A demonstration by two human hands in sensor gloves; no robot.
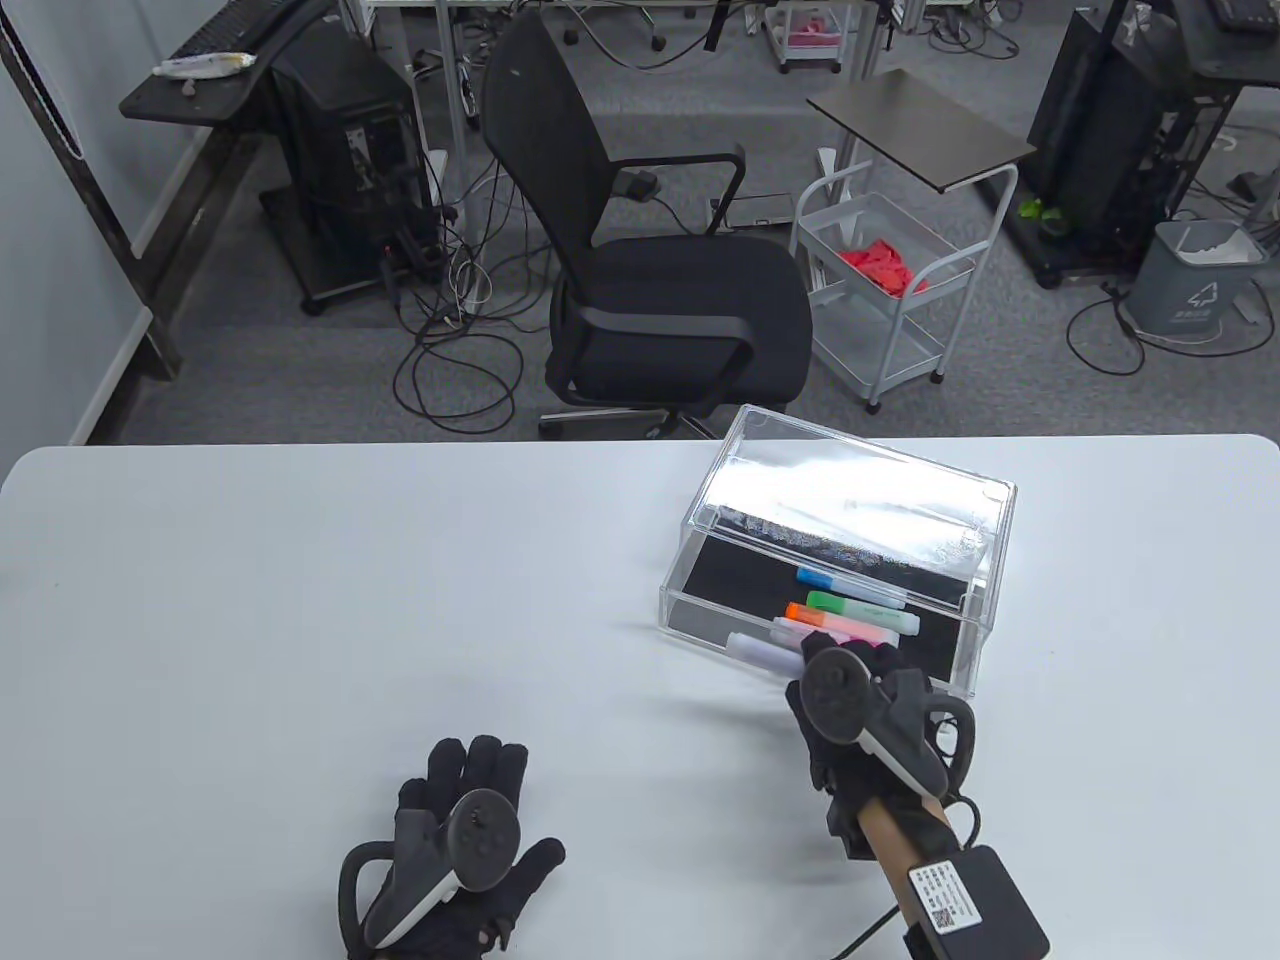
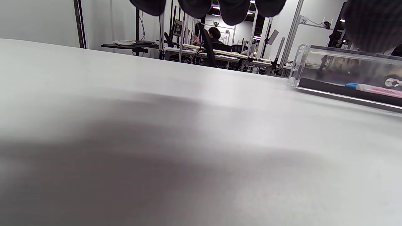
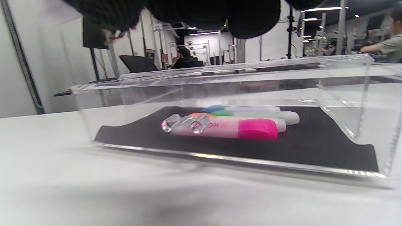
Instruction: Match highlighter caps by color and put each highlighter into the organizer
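The clear acrylic organizer (image 1: 700, 620) sits on the right of the table, with several capped highlighters lying side by side on its black liner. From the back they are blue-capped (image 1: 815, 577), green-capped (image 1: 826, 600) and orange-capped (image 1: 800, 610). In the right wrist view a pink-capped highlighter (image 3: 257, 128) lies nearest the front wall. My right hand (image 1: 862, 662) hovers at the organizer's front edge, and its fingers (image 3: 204, 12) hold nothing I can see. Far from the organizer, my left hand (image 1: 490, 775) rests flat on the table at the bottom left, fingers (image 2: 232, 9) straight and empty.
The white table (image 1: 300, 600) stretches bare to the left of the organizer (image 2: 345, 66). Beyond its far edge stand a black office chair (image 1: 660, 290) and a white cart (image 1: 890, 300). Two clear knobs (image 3: 185, 124) sit on the organizer's front wall.
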